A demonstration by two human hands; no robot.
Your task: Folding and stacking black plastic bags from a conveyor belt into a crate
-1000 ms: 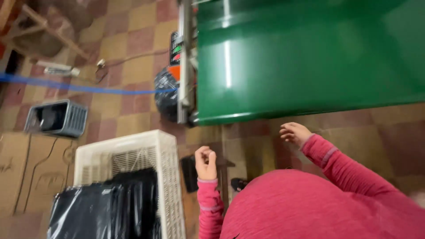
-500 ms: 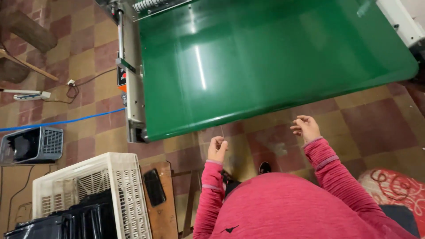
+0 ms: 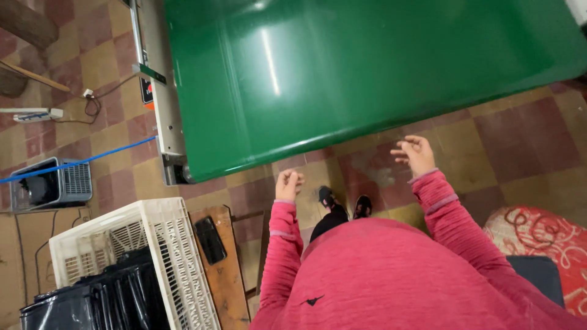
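Green conveyor belt (image 3: 342,79) above empty hands.

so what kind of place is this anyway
Probably a small workshop or packing room: a green conveyor belt on a metal frame, a white plastic crate holding black bags, and cables across a worn tiled floor. Both hands hang empty.

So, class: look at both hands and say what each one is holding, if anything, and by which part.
Nothing is held. The left hand is loosely curled and the right hand half open, both empty, in the air near the edge of the green belt.
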